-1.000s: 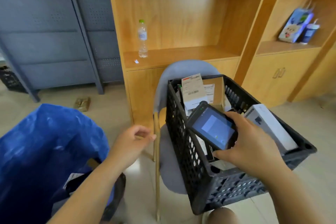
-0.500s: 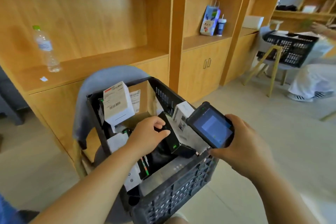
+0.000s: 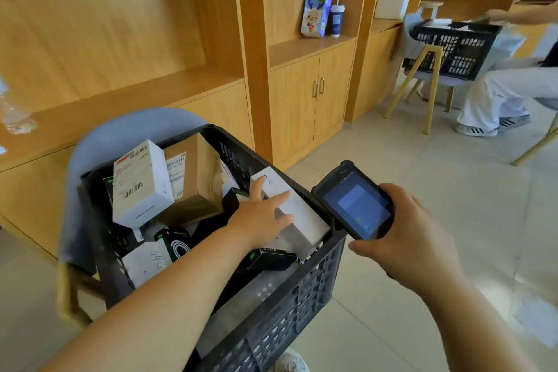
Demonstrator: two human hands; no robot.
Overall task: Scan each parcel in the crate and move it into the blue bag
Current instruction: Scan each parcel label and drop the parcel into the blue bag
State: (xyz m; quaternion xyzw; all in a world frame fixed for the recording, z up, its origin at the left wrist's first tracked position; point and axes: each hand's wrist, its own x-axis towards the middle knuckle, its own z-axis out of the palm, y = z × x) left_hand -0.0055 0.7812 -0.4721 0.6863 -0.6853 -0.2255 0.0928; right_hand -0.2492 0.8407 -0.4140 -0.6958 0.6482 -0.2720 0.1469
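A black slatted crate (image 3: 280, 314) sits on a grey chair (image 3: 126, 133) and holds several parcels. My left hand (image 3: 261, 216) lies flat, fingers spread, on a long white box (image 3: 305, 220) leaning against the crate's right wall. A white labelled box (image 3: 140, 183) and a brown cardboard box (image 3: 196, 178) stand at the crate's back. Small black boxes (image 3: 267, 258) lie lower down. My right hand (image 3: 404, 238) grips a black handheld scanner (image 3: 354, 201), screen up, just right of the crate. The blue bag is out of view.
Wooden shelving and cupboards (image 3: 305, 90) run behind the crate. A blue paper bag (image 3: 315, 10) and a cup (image 3: 336, 19) stand on a shelf. At the far right a seated person (image 3: 507, 93) works at another black crate (image 3: 453, 50). Tiled floor (image 3: 422, 166) spreads to the right.
The view swung right, away from the blue bag. My left hand moved into the crate, then shifted from a black box onto the long white box. The scanner stayed in my right hand.
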